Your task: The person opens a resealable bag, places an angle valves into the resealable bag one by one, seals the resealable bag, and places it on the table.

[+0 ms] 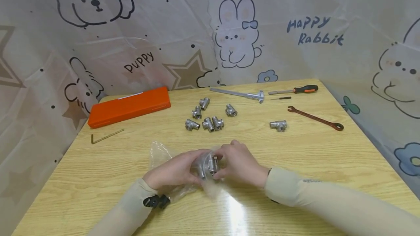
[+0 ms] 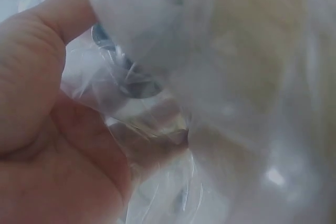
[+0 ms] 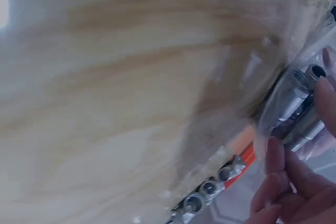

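A clear plastic bag (image 1: 160, 153) with metal pipe tees (image 1: 211, 165) in it is between both hands, low over the table's near middle. From the left, my left hand (image 1: 175, 169) grips the bag, thumb and fingers spread round its bulging side. My right hand (image 1: 242, 164) reaches in from the other side and pinches a pipe tee (image 3: 305, 130) at the bag's mouth, as the right wrist view shows. Plastic covers much of the left wrist view, where the left hand (image 2: 58, 124) shows at the edge. Part of the bag is hidden under the left forearm.
Several loose pipe tees (image 1: 208, 124) lie beyond the hands, with one tee (image 1: 279, 125) farther right. Around them are an orange case (image 1: 129, 107), a hex key (image 1: 107, 136), a caliper (image 1: 239, 93), a screwdriver (image 1: 305, 89), a thin small tool (image 1: 283, 98) and a wrench (image 1: 315, 118).
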### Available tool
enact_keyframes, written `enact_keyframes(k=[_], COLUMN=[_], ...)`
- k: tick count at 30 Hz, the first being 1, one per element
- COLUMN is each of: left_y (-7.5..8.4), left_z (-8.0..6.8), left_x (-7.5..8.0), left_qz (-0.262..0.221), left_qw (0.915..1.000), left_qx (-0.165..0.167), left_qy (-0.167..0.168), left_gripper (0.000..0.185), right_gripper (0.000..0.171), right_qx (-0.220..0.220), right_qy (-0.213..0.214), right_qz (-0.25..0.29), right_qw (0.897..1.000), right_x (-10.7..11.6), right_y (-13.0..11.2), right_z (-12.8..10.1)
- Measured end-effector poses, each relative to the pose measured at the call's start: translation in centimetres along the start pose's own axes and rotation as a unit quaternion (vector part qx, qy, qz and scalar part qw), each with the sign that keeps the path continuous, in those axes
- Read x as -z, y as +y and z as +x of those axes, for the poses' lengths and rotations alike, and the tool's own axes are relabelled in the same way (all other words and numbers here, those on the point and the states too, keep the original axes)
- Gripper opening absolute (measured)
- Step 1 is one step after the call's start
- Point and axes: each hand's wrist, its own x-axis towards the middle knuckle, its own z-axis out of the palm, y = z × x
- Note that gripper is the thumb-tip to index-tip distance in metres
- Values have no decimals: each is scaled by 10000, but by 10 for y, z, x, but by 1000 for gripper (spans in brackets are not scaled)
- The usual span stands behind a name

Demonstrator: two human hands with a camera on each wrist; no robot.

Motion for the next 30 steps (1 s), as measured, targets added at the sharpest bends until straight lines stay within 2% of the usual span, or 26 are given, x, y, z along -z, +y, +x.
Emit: enact_keyframes(k=[5, 11, 17, 25, 30], left_y=[1, 2, 3, -1, -1], left_z=[-2, -2, -2, -1, -1], left_x=[2, 4, 4, 3, 4], left_qz=[-12, -52, 29, -45, -129], left_qw=[10000, 10000, 10000, 10000, 9999], left_qx=[35, 40, 22, 33, -12], left_qy=[-29, -26, -16, -46, -75], left_gripper=[100, 99, 97, 95, 93], right_gripper=[56, 48, 55, 32, 28], right_qx=[-141, -361, -493, -321, -202], right_qy=[63, -153, -405, -393, -384], right_qz=[-552, -702, -604, -310, 11], right_qw=[9984, 9968, 9961, 9982, 9991], right_x=[-2, 2, 8, 10, 7], right_y=[-11, -20, -18, -9, -8], right_z=[6, 15, 14, 11, 15])
